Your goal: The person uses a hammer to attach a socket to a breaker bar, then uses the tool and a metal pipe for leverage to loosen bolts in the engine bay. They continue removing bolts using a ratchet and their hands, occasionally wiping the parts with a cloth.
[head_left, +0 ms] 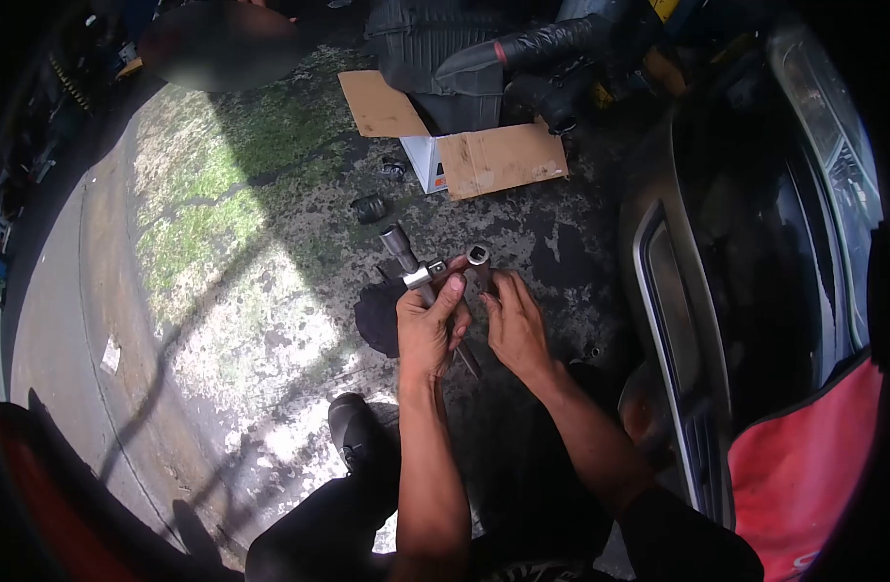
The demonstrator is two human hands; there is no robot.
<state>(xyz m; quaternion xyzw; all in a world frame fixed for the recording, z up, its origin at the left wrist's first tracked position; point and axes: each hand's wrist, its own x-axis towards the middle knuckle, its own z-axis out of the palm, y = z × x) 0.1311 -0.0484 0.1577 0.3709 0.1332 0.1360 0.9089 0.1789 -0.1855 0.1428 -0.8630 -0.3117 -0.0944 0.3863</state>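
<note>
Near the middle of the head view, my left hand point(427, 325) is closed round a metal socket wrench point(419, 276). A dark cylindrical socket point(398, 246) sticks up at its head, and a thin shaft runs down below the hand. Just to the right, my right hand point(515, 320) holds another socket point(478, 256) upright in its fingers. The square hole in that socket's end faces me. The two tools are close together but apart. A dark cloth-like object point(375, 318) lies on the floor behind my left hand.
An open cardboard box point(503, 160) holding black parts point(445, 68) stands ahead. A small black object point(369, 209) lies on the stained floor point(270, 281). At the right is a dark vehicle point(736, 242) with a red cover point(804, 466). My shoe point(356, 432) is below.
</note>
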